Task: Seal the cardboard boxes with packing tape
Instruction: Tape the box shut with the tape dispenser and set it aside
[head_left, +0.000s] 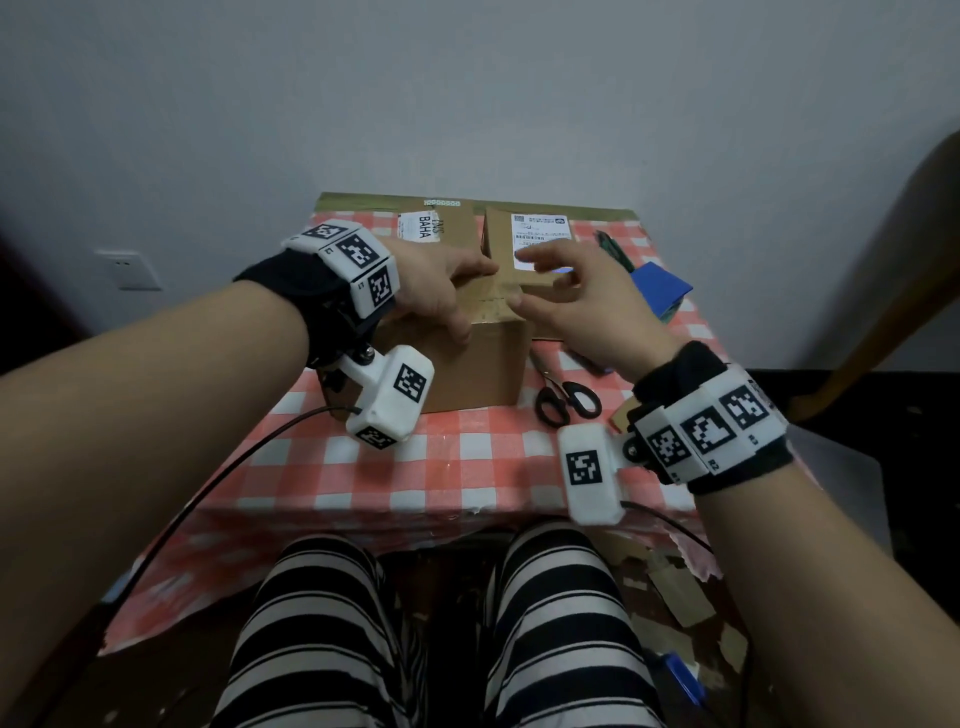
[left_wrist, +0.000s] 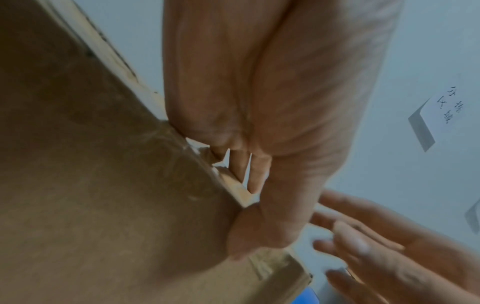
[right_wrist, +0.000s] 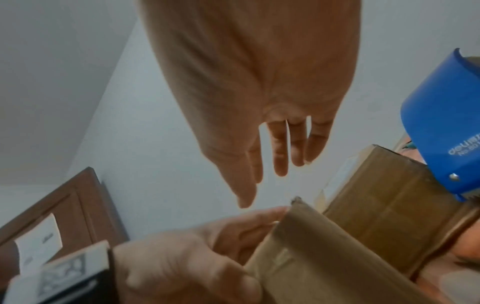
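Note:
A small brown cardboard box (head_left: 478, 364) stands near the middle of the checked table, and a strip of glossy tape (head_left: 496, 304) crosses its top. My left hand (head_left: 447, 291) lies flat on the box top, its thumb bent over the front edge (left_wrist: 259, 230). My right hand (head_left: 566, 296) hovers just above the box's right side, fingers loosely spread and holding nothing (right_wrist: 280, 148). Behind stand two more boxes, the left one (head_left: 447, 228) and the right one (head_left: 535, 234), both with white labels. A blue tape dispenser (head_left: 662, 291) (right_wrist: 441, 123) lies to the right.
Black-handled scissors (head_left: 566, 400) lie right of the near box. A dark green tool (head_left: 613, 249) sits at the back right. The red-and-white tablecloth (head_left: 415, 467) reaches the table's front edge. Cardboard scraps (head_left: 675, 592) lie on the floor.

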